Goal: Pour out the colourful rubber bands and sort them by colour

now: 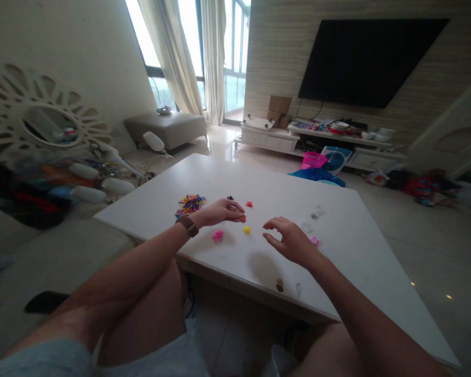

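Note:
My left hand [223,211], with a brown watch strap at the wrist, rests on the white table [361,246], fingertips pinched around a small orange-red piece I cannot make out. A red piece [249,204] lies just beyond its fingertips. A yellow piece [246,230] and a pink piece [217,235] lie between my hands. My right hand [292,242] hovers over the table, fingers apart, holding nothing. A pink ring-like piece [316,241] and clear small pieces [317,212] lie to its right. A pile of colourful small bits [190,203] sits left of my left hand.
A dark small piece [279,285] and a clear one [298,287] lie near the table's front edge. Beyond the table are a pink basket [313,159], a blue fan [335,159], a low TV cabinet [298,139] and a grey bench [167,128]. Clutter fills the left side.

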Available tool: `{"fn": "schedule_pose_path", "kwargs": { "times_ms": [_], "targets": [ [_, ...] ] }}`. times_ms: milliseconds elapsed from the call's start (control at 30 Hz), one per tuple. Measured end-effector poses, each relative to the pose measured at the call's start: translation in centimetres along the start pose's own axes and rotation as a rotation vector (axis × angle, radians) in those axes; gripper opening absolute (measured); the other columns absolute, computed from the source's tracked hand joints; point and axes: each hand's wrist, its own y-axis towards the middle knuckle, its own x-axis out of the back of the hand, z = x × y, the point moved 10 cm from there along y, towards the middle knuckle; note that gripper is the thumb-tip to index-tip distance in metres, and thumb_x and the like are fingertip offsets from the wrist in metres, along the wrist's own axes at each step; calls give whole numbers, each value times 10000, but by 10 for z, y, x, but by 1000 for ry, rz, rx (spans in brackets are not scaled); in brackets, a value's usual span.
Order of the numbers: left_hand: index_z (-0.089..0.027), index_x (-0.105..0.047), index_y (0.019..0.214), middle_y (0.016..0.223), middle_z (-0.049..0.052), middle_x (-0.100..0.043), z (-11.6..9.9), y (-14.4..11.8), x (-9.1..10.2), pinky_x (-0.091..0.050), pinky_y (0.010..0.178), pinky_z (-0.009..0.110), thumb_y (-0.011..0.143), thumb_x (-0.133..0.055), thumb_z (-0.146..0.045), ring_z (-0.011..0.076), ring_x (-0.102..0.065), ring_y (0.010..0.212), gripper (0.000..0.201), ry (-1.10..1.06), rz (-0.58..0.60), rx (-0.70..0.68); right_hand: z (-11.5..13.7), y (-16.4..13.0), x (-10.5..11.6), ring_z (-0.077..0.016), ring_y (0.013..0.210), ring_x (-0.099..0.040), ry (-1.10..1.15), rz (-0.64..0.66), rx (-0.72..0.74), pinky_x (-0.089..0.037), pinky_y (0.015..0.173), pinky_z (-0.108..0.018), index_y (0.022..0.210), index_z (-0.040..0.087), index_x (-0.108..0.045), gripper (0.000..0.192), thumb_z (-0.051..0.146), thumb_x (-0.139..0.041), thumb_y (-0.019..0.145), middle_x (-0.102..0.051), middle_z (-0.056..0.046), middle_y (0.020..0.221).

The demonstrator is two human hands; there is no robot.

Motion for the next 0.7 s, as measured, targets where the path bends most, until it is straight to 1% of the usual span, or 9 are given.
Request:
{"fn": "schedule_pose_path", "kwargs": {
  "times_ms": [67,133,200,267,367,467,567,700],
  "targets": [
    [-94,-695,972,969,164,-765,6,5,-36,-558,895,331,667,-890,-360,210,-732,924,449,-2,116,28,-5,2,-2,-206,917,-640,42,-21,-28,-511,828,-355,1031,191,-661,137,233,-628,905,-696,-69,980],
    [-94,-690,990,938,158,-767,9,9,-64,-562,870,332,673,-886,-359,207,-735,896,457,2,202,34,-10,4,-3,-189,895,-652,99,-33,-40,-516,810,-332,1085,189,-662,192,213,-640,896,-702,-63,983],
    [-94,-685,1008,927,148,-767,10,11,-84,-564,855,333,684,-879,-351,199,-736,866,457,7,268,17,-12,6,-7,-165,862,-659,167,-16,-32,-517,789,-304,1111,198,-673,227,176,-642,887,-704,-57,1008],
    [-96,-678,999,913,136,-767,10,13,-96,-564,834,324,685,-879,-342,192,-735,844,447,4,307,2,-14,7,-10,-140,806,-656,211,10,-19,-509,759,-277,1059,200,-704,208,130,-639,874,-702,-50,994],
    [-102,-655,944,879,123,-766,13,16,-101,-560,817,312,672,-887,-339,192,-735,839,429,-15,310,7,-18,6,-11,-122,727,-628,207,22,-18,-476,702,-252,890,176,-733,141,79,-637,852,-688,-35,871],
    [-108,-637,913,884,128,-768,18,17,-101,-558,840,333,682,-879,-350,196,-735,859,414,-18,303,25,-21,6,-11,-119,678,-594,184,26,-19,-435,657,-243,780,162,-726,156,41,-638,826,-676,-20,761],
    [-102,-641,873,882,129,-767,20,18,-101,-557,861,345,677,-880,-348,191,-733,852,395,-19,297,28,-25,7,-10,-115,641,-574,156,19,-40,-413,635,-238,740,157,-721,177,12,-637,796,-674,-10,710],
    [-96,-662,869,872,118,-764,21,21,-97,-557,866,336,670,-883,-343,175,-729,833,386,-36,262,29,-29,7,-7,-115,645,-581,127,-13,-65,-415,648,-236,736,153,-724,200,-9,-614,776,-682,-13,710]
  ]
}}
